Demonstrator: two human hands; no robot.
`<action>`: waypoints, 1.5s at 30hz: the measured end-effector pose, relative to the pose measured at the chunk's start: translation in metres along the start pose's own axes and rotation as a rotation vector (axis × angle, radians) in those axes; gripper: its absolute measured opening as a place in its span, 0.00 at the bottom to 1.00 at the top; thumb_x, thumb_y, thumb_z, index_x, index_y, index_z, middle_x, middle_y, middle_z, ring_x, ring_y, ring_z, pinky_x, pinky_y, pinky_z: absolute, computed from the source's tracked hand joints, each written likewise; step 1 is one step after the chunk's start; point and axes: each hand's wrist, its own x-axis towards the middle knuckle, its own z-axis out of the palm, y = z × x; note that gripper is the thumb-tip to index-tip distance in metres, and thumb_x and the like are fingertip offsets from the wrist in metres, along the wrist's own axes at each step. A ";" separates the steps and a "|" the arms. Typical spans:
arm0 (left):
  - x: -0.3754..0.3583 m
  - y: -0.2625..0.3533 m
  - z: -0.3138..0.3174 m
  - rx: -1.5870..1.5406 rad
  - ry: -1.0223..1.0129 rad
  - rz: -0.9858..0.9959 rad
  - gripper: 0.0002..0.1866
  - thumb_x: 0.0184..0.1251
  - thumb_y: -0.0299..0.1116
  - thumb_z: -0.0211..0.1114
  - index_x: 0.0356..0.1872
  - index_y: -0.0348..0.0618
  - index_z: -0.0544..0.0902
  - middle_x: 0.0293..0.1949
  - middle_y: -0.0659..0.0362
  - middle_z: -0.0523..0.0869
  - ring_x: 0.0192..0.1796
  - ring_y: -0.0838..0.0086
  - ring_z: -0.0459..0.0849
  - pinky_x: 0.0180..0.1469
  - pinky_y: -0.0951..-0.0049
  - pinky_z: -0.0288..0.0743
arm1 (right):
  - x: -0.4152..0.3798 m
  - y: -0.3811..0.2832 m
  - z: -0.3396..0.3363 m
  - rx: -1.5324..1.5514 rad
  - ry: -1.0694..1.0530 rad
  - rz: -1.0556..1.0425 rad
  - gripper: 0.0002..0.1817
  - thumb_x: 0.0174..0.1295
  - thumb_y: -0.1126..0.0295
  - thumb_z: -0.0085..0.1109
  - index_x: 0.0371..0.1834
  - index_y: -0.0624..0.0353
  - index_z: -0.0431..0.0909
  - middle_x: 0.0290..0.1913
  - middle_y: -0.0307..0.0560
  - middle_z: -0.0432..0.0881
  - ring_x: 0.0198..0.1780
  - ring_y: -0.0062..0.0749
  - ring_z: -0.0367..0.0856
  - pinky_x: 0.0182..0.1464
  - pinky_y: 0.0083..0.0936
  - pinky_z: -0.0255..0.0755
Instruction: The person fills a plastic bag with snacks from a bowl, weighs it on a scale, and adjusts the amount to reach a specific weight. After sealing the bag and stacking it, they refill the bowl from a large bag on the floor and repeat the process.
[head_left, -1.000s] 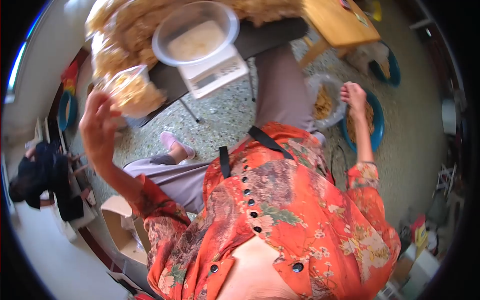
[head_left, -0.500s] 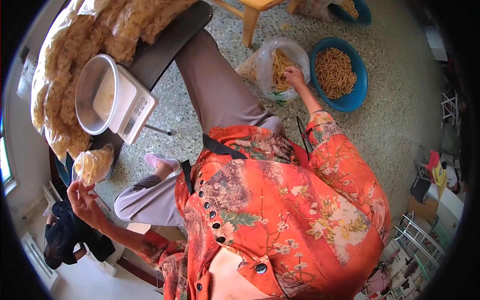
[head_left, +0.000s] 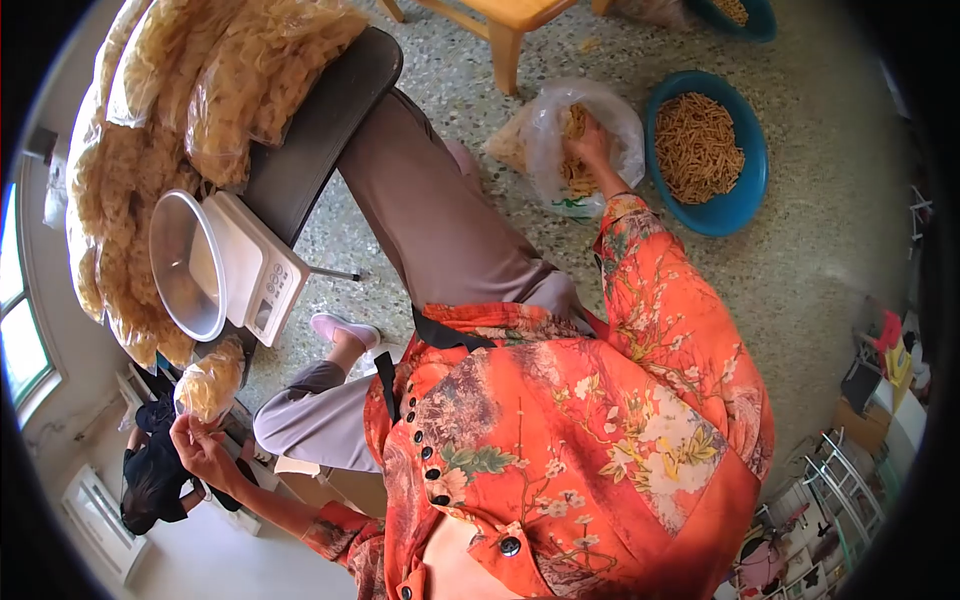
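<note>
My left hand (head_left: 205, 450) pinches the edge of a small clear plastic bag (head_left: 210, 385) filled with pale yellow pieces, held near the end of the dark bench. My right hand (head_left: 592, 148) is down inside a large clear plastic bag (head_left: 545, 140) of yellow-brown snack pieces on the floor; its fingers are hidden among them. A blue basin (head_left: 755, 165) of brown stick-shaped snacks stands right beside that bag. Closer to my left hand, a metal bowl (head_left: 188, 265) sits tilted in view on a white digital scale (head_left: 265, 270).
Several filled clear bags (head_left: 150, 150) are heaped along the dark bench (head_left: 300, 150). A wooden stool (head_left: 505, 50) and another blue basin (head_left: 760, 25) stand at the top. A person in black (head_left: 155, 460) is at the lower left. Metal racks (head_left: 840, 475) are at the right.
My right hand has gone deeper into the large bag, its fingers now out of sight. My left hand still holds the small bag. The whole view has shifted slightly.
</note>
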 end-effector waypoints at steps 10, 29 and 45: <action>0.006 0.001 -0.014 0.056 0.033 0.003 0.10 0.84 0.36 0.60 0.50 0.39 0.81 0.39 0.61 0.85 0.34 0.81 0.86 0.28 0.84 0.72 | -0.015 -0.054 -0.006 -0.168 -0.169 0.148 0.53 0.56 0.62 0.70 0.86 0.42 0.52 0.83 0.57 0.55 0.80 0.60 0.60 0.77 0.53 0.61; 0.010 0.021 -0.028 0.091 0.032 0.012 0.11 0.83 0.36 0.61 0.51 0.38 0.80 0.41 0.60 0.84 0.35 0.80 0.86 0.26 0.83 0.77 | -0.003 -0.030 0.033 -0.044 -0.032 0.051 0.32 0.61 0.67 0.68 0.71 0.46 0.75 0.70 0.62 0.72 0.64 0.66 0.77 0.60 0.54 0.77; 0.012 0.015 -0.017 0.038 0.081 0.019 0.11 0.82 0.38 0.63 0.51 0.40 0.82 0.37 0.63 0.85 0.28 0.87 0.75 0.29 0.86 0.67 | 0.002 -0.023 0.015 -0.002 0.025 -0.087 0.28 0.56 0.62 0.74 0.62 0.54 0.82 0.59 0.52 0.86 0.61 0.50 0.85 0.57 0.47 0.81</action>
